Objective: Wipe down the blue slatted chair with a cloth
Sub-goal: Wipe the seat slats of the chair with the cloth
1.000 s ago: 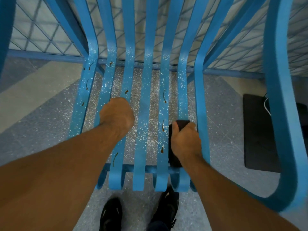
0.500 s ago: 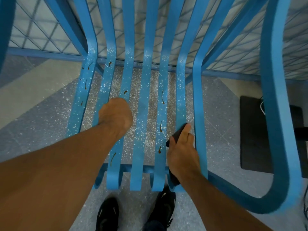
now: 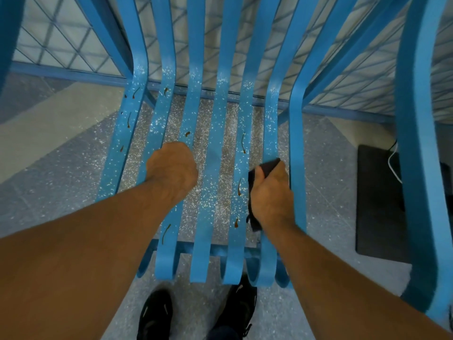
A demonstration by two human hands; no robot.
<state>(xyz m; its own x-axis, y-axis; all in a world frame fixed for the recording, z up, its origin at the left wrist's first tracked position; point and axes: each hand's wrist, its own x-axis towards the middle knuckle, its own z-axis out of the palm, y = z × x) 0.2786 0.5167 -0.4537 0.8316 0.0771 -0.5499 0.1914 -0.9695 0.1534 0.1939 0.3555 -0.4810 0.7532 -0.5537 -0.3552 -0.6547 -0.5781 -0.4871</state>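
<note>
The blue slatted chair (image 3: 215, 133) fills the view from above, its seat slats speckled with white flecks and brown streaks. My left hand (image 3: 172, 165) rests as a fist on the left-middle slats, its fingers curled under and hidden. My right hand (image 3: 270, 192) grips a dark cloth (image 3: 268, 166) and presses it on the second slat from the right. The cloth shows above and below my hand.
A blue armrest (image 3: 421, 143) curves down the right side. A black mat (image 3: 377, 204) with a white cable lies on the floor at right. A blue wire fence (image 3: 73, 45) stands behind the chair. My black shoes (image 3: 157, 315) are at the seat's front edge.
My right hand slid the cloth toward the seat's front edge, then back up the slat. My left hand stayed in place.
</note>
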